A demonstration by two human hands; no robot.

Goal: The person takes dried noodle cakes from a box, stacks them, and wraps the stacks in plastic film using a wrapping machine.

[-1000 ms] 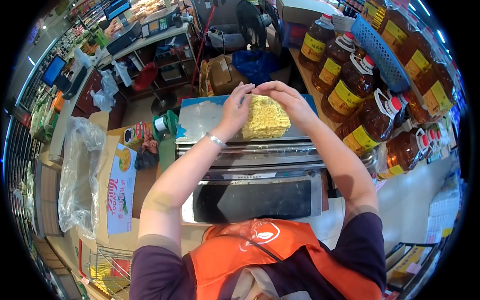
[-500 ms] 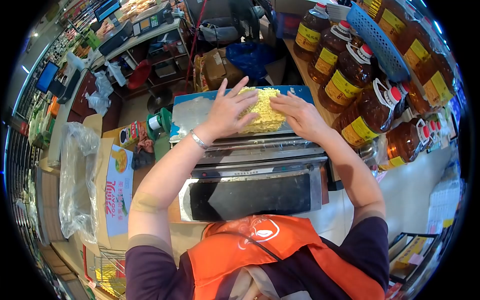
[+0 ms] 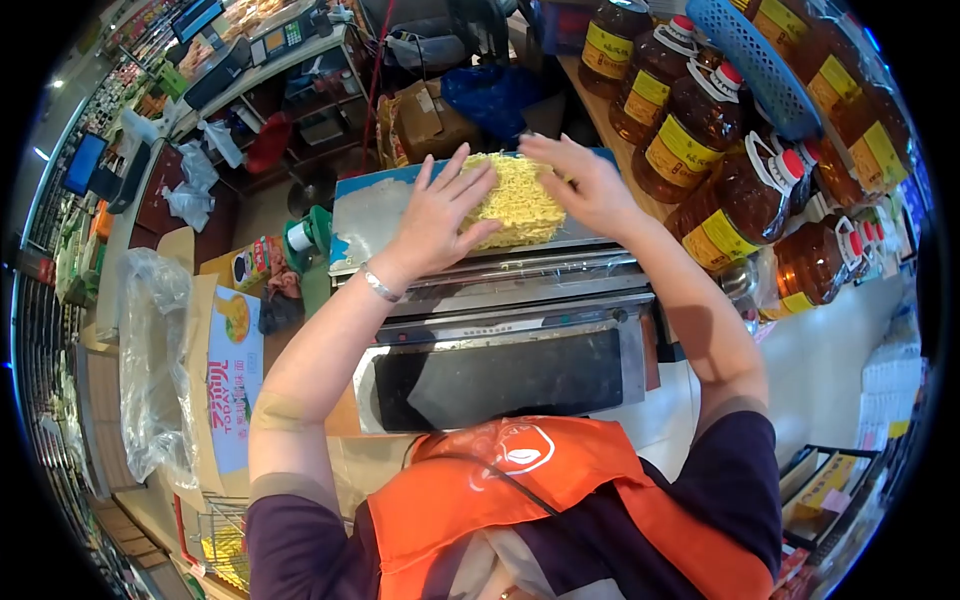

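A stack of yellow dried noodle cakes point(image 3: 522, 205) sits on the blue and metal top of a film wrapping machine point(image 3: 375, 220). My left hand point(image 3: 440, 215) lies against its left side, fingers spread and stretched out. At the upper right corner of the stack is my right hand point(image 3: 590, 190), its fingers extended, with the palm partly turned toward the noodles; whether it touches them I cannot tell. Nearer my body are the film rollers and a black plate point(image 3: 505, 380) set in a metal frame.
Large bottles of brown oil point(image 3: 690, 140) crowd the right, with a blue plastic basket point(image 3: 765, 75) among them. On the left stand an open cardboard carton point(image 3: 235, 375) and clear plastic wrap point(image 3: 155, 360). A counter point(image 3: 300, 55) with a keypad device is behind at upper left.
My right hand has shifted up and its fingers have lifted somewhat from the noodle stack. The left hand stays against the noodles. The whole view has moved slightly.
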